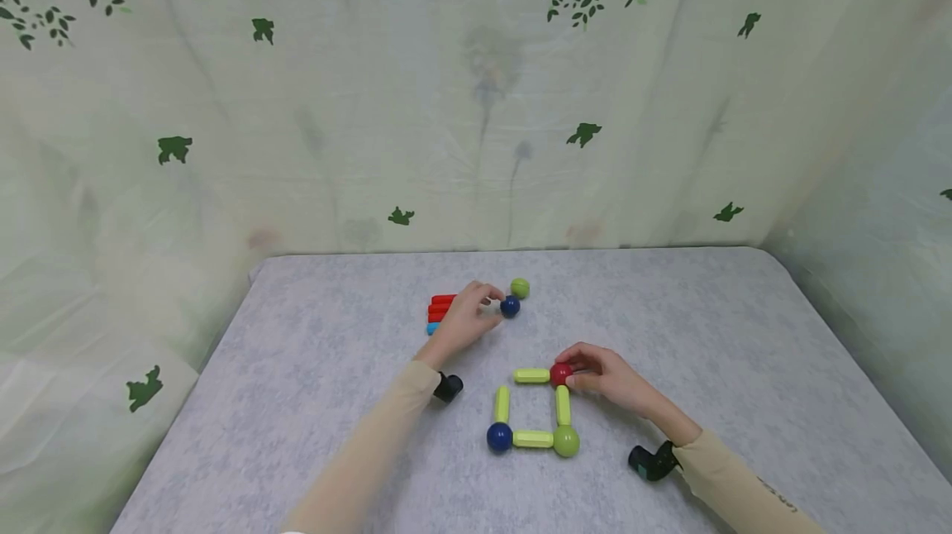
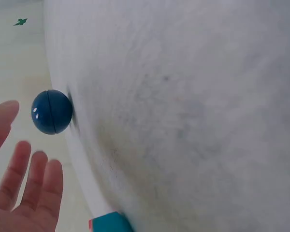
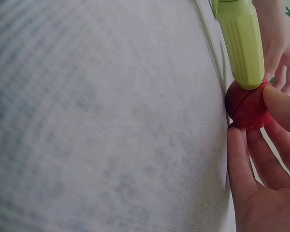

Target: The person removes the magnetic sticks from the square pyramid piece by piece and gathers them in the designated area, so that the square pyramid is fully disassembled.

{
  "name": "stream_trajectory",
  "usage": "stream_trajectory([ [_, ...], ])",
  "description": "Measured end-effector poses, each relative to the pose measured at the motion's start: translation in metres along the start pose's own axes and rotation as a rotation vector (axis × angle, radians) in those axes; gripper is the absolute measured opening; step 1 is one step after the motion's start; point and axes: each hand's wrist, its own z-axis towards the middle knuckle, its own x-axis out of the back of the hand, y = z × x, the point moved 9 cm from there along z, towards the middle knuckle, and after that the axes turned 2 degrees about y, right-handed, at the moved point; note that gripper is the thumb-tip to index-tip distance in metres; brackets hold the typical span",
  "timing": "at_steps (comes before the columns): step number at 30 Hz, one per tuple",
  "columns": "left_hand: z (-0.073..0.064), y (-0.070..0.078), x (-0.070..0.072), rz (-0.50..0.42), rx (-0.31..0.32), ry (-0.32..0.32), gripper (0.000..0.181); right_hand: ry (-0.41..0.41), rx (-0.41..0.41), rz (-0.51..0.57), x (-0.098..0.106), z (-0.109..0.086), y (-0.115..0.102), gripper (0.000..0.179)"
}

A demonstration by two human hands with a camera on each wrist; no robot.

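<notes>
My right hand [image 1: 611, 374] pinches a red ball [image 1: 561, 374] between thumb and fingers. The right wrist view shows the red ball [image 3: 247, 105] with a yellow-green stick [image 3: 240, 46] joined to it. Two yellow-green sticks meet at that ball, one running left and one toward me. My left hand [image 1: 473, 308] reaches to a loose dark blue ball [image 1: 510, 307], thumb and fingers spread beside it. In the left wrist view a gap shows between the fingers [image 2: 50, 186] and the blue ball [image 2: 51, 112].
The joined shape continues with a green ball [image 1: 566, 441], a lower stick [image 1: 532, 439] and another blue ball [image 1: 499, 436] bearing an upright-pointing stick [image 1: 502, 404]. Behind the left hand lie red sticks [image 1: 440, 309] and a blue stick [image 1: 433, 328]. A loose green ball [image 1: 520, 288] sits farther back.
</notes>
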Motion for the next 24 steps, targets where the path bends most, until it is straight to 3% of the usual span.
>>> stream_trajectory([
  [3,-0.010,0.007,-0.001,-0.038,-0.051,-0.062,0.027,-0.001,-0.007,0.019,0.000,-0.001,0.001,0.027],
  [7,-0.027,0.013,-0.009,-0.101,-0.087,-0.192,0.025,-0.001,-0.007,0.026,0.000,-0.002,0.000,0.028],
  [11,-0.045,0.015,-0.017,-0.152,-0.080,-0.306,0.025,0.001,-0.012,-0.001,-0.001,-0.001,0.000,0.027],
  [16,-0.064,0.018,-0.024,-0.180,-0.056,-0.399,0.025,0.002,-0.016,0.006,-0.001,-0.001,0.001,0.027],
  [24,-0.088,0.018,-0.038,-0.142,-0.009,-0.540,0.034,0.001,-0.016,0.024,0.000,-0.001,0.003,0.028],
])
